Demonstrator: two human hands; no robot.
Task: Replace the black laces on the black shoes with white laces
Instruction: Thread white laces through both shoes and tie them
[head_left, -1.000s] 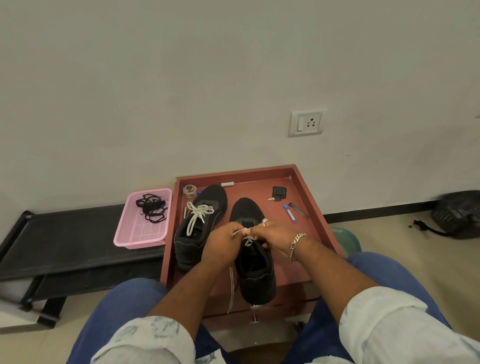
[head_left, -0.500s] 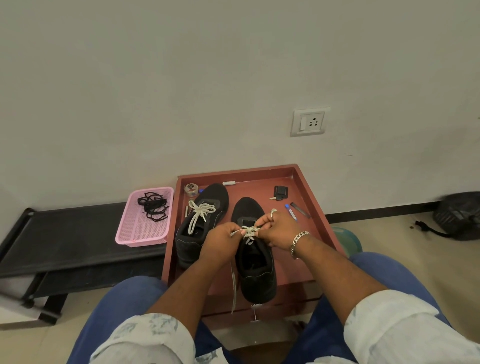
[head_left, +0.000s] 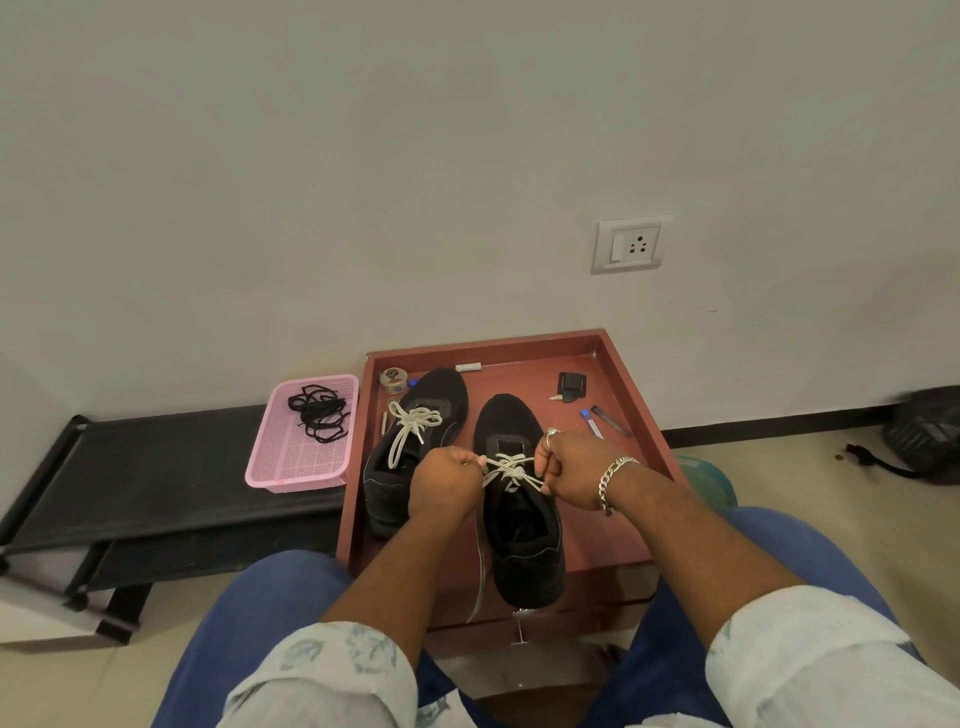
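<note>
Centre of frame: two black shoes on the red-brown tray (head_left: 618, 499), toes toward the wall. Left shoe (head_left: 415, 447) — white lace tied in a bow (head_left: 413, 423). Right shoe (head_left: 524, 525) — white lace (head_left: 506, 470) drawn taut across the eyelets between both hands. Left hand (head_left: 447, 483) curled, pinching one end; right hand (head_left: 574, 470) curled, pinching the other. A loose strand hangs down beside the shoe. Left of the tray: black laces (head_left: 318, 413) bundled in the pink basket (head_left: 298, 467).

Matt black cloth shoes (head_left: 524, 525), glossy wooden tray (head_left: 631, 395), pink plastic mesh basket (head_left: 291, 467)
</note>
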